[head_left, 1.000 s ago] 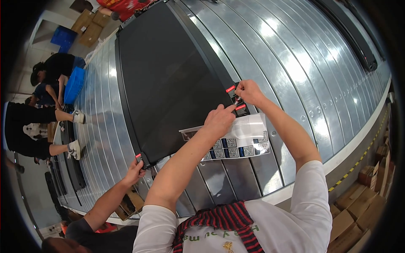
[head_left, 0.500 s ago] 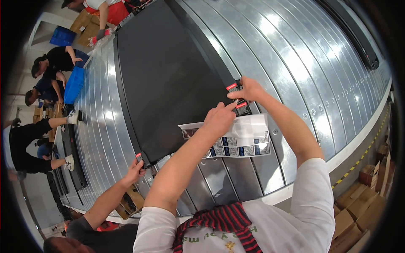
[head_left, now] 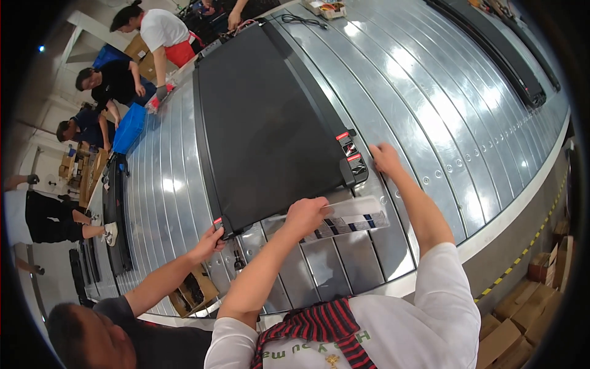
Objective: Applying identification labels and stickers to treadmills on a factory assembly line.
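– While looking at the left hand point(head_left: 307, 216), what to say of the grip?
– Closed, with fingers and thumb bent on the left part of a sheet point(head_left: 354, 222).
– And of the right hand point(head_left: 385, 160)?
– Curled, just beside the right edge of the black panel point(head_left: 264, 129) and apart from it, over the metal surface point(head_left: 430, 123). Cannot tell whether pinching anything.
– Held anywhere, the panel?
– Yes, by a co-worker's hand point(head_left: 210, 241), closed on the near left corner.
– And containers?
– Just beside the co-worker's forearm point(head_left: 161, 278), an open carton point(head_left: 209, 288) with dark pieces inside. Toward the far end, a pale tray point(head_left: 335, 13) of small mixed things, near a black cord point(head_left: 304, 21). Along the left edge of the surface, a blue bin point(head_left: 129, 128); cannot see into it.
– Lying where, the panel, and pointing which way?
– Flat on the surface, beyond the left hand. Long axis running away from the wearer, leaning somewhat left toward the far end. Near the right corner, two labels point(head_left: 356, 165) in red and black.
– And the sheet?
– Crosswise, along the panel's near edge, long axis from left to right. Partly blurred.
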A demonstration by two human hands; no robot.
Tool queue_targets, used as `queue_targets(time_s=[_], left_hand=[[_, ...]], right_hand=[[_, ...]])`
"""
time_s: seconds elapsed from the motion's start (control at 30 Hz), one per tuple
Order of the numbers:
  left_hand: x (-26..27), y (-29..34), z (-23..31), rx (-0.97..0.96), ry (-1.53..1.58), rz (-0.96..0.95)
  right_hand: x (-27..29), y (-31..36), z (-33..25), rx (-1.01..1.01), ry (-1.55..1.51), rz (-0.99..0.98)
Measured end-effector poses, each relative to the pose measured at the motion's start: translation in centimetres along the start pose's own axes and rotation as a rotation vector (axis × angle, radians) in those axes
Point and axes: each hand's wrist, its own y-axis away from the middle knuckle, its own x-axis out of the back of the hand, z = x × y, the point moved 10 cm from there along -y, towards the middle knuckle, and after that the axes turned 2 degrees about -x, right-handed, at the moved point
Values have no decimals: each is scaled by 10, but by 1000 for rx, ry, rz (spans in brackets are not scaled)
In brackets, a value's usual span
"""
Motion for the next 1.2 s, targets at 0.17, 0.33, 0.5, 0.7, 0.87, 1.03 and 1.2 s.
queue_targets(time_s=[0.17, 0.33, 0.5, 0.7, 0.87, 1.03, 1.2], left_hand=[[-9, 67, -31, 76, 986, 119], [-27, 110, -17, 49, 1272, 162], [-51, 146, 8, -28, 1287, 98], [-22, 175, 44, -284, 1489, 127], [-15, 205, 73, -409, 1585, 37], [-3, 215, 84, -412, 1601, 123], [6, 210, 120, -397, 1655, 171]], right_hand=[[16, 132, 2, -277, -592, -147], [8, 245, -72, -73, -1182, -300], [59, 302, -109, 4, -1020, -188], [86, 350, -122, 80, -589, -316], [115, 364, -144, 261, -205, 5], [144, 396, -225, 846, 35, 364], [121, 360, -226, 697, -560, -354]])
